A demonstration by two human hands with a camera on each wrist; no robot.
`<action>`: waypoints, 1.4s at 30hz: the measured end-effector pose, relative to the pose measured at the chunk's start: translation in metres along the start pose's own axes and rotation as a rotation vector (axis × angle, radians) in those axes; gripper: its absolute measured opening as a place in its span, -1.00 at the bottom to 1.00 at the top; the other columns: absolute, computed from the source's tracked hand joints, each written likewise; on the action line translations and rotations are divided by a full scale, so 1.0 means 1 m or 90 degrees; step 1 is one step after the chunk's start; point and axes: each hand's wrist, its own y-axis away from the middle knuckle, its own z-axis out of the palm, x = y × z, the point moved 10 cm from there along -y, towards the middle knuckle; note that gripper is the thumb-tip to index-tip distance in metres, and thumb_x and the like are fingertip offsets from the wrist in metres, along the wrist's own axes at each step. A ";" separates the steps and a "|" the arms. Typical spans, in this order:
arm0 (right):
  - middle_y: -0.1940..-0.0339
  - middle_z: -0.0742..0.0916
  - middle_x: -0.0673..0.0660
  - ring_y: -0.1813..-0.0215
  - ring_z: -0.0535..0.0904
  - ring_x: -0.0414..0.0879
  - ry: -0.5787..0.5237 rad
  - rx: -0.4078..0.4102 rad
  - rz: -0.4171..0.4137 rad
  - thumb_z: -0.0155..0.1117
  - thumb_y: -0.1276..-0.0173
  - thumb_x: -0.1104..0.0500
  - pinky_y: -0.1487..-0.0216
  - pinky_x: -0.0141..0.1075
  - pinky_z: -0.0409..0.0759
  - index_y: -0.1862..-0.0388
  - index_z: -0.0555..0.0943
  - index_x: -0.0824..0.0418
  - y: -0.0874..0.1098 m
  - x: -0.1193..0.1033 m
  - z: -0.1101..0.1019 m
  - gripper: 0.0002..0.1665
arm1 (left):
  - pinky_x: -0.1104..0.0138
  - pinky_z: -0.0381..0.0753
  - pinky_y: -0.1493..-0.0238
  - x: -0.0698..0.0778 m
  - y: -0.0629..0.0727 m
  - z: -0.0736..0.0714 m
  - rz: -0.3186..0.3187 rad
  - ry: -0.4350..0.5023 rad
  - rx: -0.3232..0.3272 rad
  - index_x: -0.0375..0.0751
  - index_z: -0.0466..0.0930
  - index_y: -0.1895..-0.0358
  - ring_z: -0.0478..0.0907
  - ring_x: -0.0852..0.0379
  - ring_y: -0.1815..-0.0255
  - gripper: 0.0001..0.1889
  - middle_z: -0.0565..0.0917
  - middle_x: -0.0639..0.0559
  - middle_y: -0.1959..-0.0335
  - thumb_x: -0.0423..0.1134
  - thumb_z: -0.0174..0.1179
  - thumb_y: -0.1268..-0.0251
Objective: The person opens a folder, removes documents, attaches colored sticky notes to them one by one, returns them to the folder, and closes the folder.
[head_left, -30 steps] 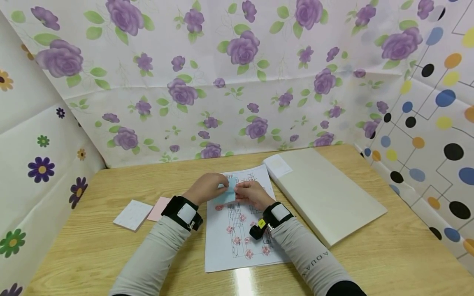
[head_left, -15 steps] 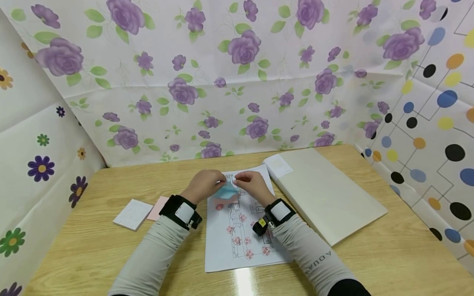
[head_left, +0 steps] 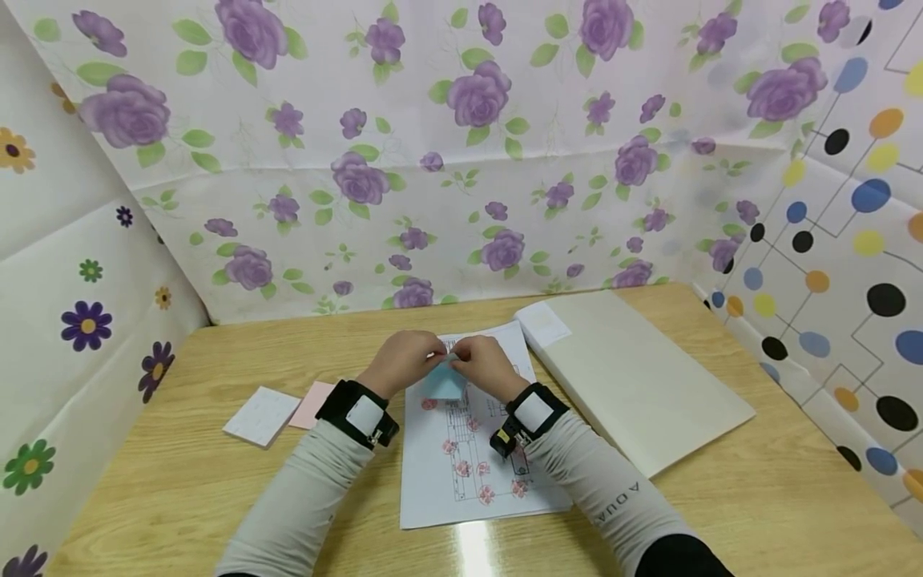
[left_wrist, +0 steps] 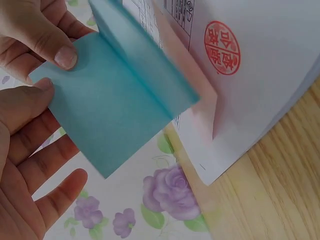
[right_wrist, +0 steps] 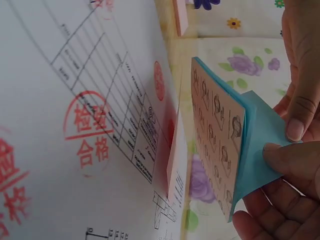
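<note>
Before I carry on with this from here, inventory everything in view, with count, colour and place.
Blue pad: 1, blue with printed peach face, between both hands
Pink note: 1, pink, on the papers
Papers: count unclear, white with red stamps, mid-table
White pad: 1, white, left
Pink pad: 1, pink, beside white pad
Folder: 1, off-white, right
Label: 1, white, on folder
Table: 1, wood-brown, beneath
Hangings: 3 patterns, mostly white, left, back, right
Wristbands: 2, black, wrists
Sleeves: 2, grey, forearms
Left hand: 1, bare, pinching blue pad
Right hand: 1, bare, likewise
</note>
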 end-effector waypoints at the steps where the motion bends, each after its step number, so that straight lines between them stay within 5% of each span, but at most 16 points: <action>1: 0.30 0.82 0.22 0.33 0.68 -0.07 0.004 0.000 0.003 0.39 -0.47 0.41 0.30 -0.35 0.60 0.20 0.81 0.40 0.000 0.001 0.001 -0.92 | 0.16 0.76 0.10 0.000 0.000 0.000 -0.005 0.002 -0.002 -0.35 0.84 0.14 0.77 -0.05 0.20 -0.92 0.82 -0.15 0.22 -0.42 0.39 -0.42; 9: 0.64 0.51 0.01 0.54 0.31 -0.19 0.012 0.035 0.006 0.39 -0.46 0.42 0.42 -0.40 0.24 0.44 0.72 0.36 0.001 0.003 -0.005 -0.79 | 0.06 0.75 -0.06 -0.007 0.004 -0.001 -0.064 0.009 0.012 -0.43 0.79 -0.02 0.77 -0.16 0.01 -0.75 0.81 -0.25 0.04 -0.32 0.43 -0.42; 16: 0.69 0.37 -0.05 0.58 0.25 -0.20 -0.026 0.052 0.023 0.38 -0.46 0.42 0.43 -0.37 0.23 0.65 0.48 0.23 0.003 0.008 -0.012 -0.54 | 0.06 0.75 -0.06 0.013 0.018 -0.005 0.065 0.022 0.110 -0.49 0.77 0.05 0.74 -0.18 0.03 -0.62 0.79 -0.27 0.09 -0.28 0.62 -0.18; 22: 0.73 0.31 -0.05 0.62 0.17 -0.20 -0.061 0.065 0.054 0.38 -0.47 0.42 0.44 -0.36 0.17 0.72 0.27 0.12 0.002 0.018 -0.016 -0.36 | 0.18 0.76 0.01 0.032 0.026 0.008 0.142 0.014 0.076 -0.46 0.78 0.14 0.73 -0.10 0.11 -0.66 0.76 -0.21 0.15 -0.33 0.65 -0.12; 28: 0.73 0.33 -0.05 0.62 0.20 -0.19 -0.107 0.069 0.097 0.39 -0.46 0.41 0.47 -0.37 0.23 0.72 0.28 0.11 0.002 0.027 -0.015 -0.36 | 0.26 0.75 0.11 0.030 0.026 0.017 0.101 -0.020 0.045 -0.39 0.77 0.22 0.72 -0.03 0.20 -0.86 0.75 -0.13 0.26 -0.56 0.51 -0.18; 32: 0.71 0.45 -0.01 0.60 0.39 -0.20 -0.135 0.078 0.142 0.41 -0.45 0.40 0.48 -0.38 0.45 0.69 0.39 0.17 0.004 0.038 -0.015 -0.46 | 0.30 0.70 0.20 0.026 0.026 0.020 0.065 -0.023 0.019 -0.36 0.77 0.31 0.68 0.03 0.28 -0.85 0.75 -0.09 0.32 -0.66 0.41 -0.17; 36: 0.63 0.62 0.04 0.53 0.60 -0.20 -0.190 0.093 0.197 0.42 -0.44 0.41 0.39 -0.32 0.68 0.64 0.50 0.23 0.006 0.055 -0.014 -0.56 | 0.35 0.59 0.29 0.023 0.026 0.023 0.035 -0.012 -0.023 -0.36 0.77 0.35 0.59 0.10 0.36 -0.84 0.74 -0.06 0.37 -0.67 0.41 -0.15; 42: 0.65 0.63 0.06 0.52 0.65 -0.20 -0.315 0.121 0.253 0.34 -0.45 0.49 0.21 -0.17 0.81 0.67 0.36 0.20 0.012 0.071 -0.015 -0.47 | 0.38 0.63 0.30 0.018 0.029 0.029 0.004 -0.009 -0.060 -0.36 0.82 0.33 0.60 0.14 0.39 -0.90 0.74 -0.04 0.38 -0.59 0.49 -0.17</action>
